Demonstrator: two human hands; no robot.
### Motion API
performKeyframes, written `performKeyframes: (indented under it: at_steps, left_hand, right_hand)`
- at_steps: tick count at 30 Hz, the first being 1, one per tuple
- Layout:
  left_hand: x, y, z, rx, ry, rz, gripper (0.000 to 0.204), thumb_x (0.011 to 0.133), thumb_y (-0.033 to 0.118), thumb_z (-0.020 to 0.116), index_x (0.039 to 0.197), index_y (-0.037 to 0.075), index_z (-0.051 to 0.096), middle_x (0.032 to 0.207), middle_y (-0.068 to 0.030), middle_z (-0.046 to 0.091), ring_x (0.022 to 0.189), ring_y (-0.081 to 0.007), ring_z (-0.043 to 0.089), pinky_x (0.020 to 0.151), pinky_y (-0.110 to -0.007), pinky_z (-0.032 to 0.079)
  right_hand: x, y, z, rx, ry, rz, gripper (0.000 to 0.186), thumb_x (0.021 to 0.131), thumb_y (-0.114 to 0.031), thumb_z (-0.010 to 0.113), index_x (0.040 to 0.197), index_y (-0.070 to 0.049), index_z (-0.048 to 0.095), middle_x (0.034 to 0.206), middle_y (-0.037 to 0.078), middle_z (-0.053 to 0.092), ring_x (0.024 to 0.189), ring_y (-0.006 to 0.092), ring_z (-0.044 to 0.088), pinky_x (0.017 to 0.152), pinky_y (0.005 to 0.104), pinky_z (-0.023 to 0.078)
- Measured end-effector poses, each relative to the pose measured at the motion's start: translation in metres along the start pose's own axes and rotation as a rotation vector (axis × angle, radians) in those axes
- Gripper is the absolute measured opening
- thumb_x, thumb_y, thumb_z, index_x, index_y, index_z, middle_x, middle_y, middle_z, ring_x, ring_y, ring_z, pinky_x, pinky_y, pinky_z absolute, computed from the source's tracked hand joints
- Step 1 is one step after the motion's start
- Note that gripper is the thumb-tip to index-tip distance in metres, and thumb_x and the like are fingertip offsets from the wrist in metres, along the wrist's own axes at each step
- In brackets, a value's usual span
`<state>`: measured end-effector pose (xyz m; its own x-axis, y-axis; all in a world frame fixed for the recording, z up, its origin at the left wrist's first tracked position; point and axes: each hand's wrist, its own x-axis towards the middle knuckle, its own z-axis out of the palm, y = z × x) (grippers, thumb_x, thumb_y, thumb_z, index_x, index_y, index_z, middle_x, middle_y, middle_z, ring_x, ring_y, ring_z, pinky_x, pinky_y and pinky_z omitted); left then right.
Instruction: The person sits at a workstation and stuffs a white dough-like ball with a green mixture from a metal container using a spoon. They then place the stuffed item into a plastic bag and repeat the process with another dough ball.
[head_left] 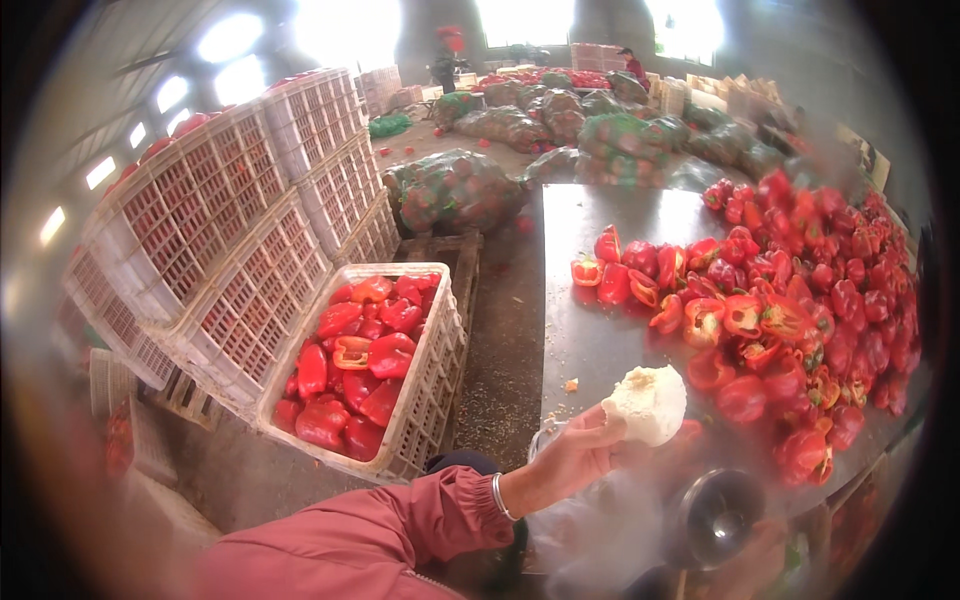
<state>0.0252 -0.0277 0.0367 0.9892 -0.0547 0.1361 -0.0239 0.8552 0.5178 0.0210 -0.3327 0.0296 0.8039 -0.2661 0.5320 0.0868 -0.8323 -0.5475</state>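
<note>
My left hand point(572, 458), coming from a pink-red sleeve with a silver bangle at the wrist, is closed on a pale steamed bun point(650, 405). The bun's upper edge is uneven, as if bitten. Below it, near the lower edge, is a dark, shiny round vessel point(722, 520) with a bright reflection inside. My right hand point(755, 560) shows only as a blurred patch beside this vessel; its fingers cannot be made out. A crumpled clear plastic bag point(580, 525) lies under my left wrist. Halved and whole red peppers point(785, 320) are heaped on the metal table point(590, 345).
A white plastic crate point(445, 355) of red peppers stands left of the table. Beyond it, more filled crates point(225, 220) are stacked high. Bulging net sacks point(455, 190) cover the floor behind. Two people point(636, 66) are far back.
</note>
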Motion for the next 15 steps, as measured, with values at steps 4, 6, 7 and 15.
performKeyframes:
  at_steps: [4, 6, 7, 15]
  left_hand:
    - [0.000, -0.002, -0.014, -0.008, -0.007, -0.053, 0.041, 0.103, 0.028, 0.062, 0.134, 0.002, 0.055, 0.112, -0.0100, 0.070, 0.085, -0.0190, 0.067, 0.075, -0.035, 0.054]
    - [0.002, -0.005, -0.023, 0.015, -0.021, -0.044, 0.040, 0.104, 0.031, 0.061, 0.132, 0.003, 0.056, 0.112, -0.0089, 0.070, 0.086, -0.0170, 0.067, 0.073, -0.034, 0.054]
    - [0.004, -0.006, -0.021, 0.021, -0.030, -0.040, 0.040, 0.104, 0.033, 0.061, 0.131, 0.003, 0.057, 0.112, -0.0083, 0.070, 0.086, -0.0159, 0.067, 0.073, -0.033, 0.053]
    - [-0.001, -0.008, -0.020, -0.034, -0.028, -0.053, 0.044, 0.106, 0.037, 0.056, 0.134, 0.003, 0.056, 0.118, -0.0081, 0.069, 0.095, -0.0180, 0.067, 0.077, -0.035, 0.054]
  right_hand:
    - [0.004, -0.001, 0.002, -0.005, -0.006, -0.066, 0.031, 0.105, -0.030, 0.045, 0.093, -0.021, 0.072, 0.087, 0.009, 0.068, 0.073, 0.0326, 0.064, 0.061, 0.0443, 0.047]
    - [0.003, -0.001, 0.004, -0.023, 0.010, -0.096, 0.031, 0.105, -0.030, 0.045, 0.093, -0.019, 0.071, 0.087, 0.011, 0.068, 0.074, 0.0327, 0.065, 0.061, 0.0444, 0.048]
    - [0.004, 0.000, 0.005, -0.029, 0.021, -0.108, 0.031, 0.105, -0.030, 0.045, 0.093, -0.018, 0.071, 0.087, 0.011, 0.068, 0.074, 0.0327, 0.065, 0.062, 0.0444, 0.048]
    - [0.005, 0.009, 0.010, -0.084, 0.080, -0.123, 0.031, 0.105, -0.030, 0.047, 0.093, -0.015, 0.071, 0.088, 0.013, 0.068, 0.075, 0.0330, 0.065, 0.063, 0.0446, 0.048]
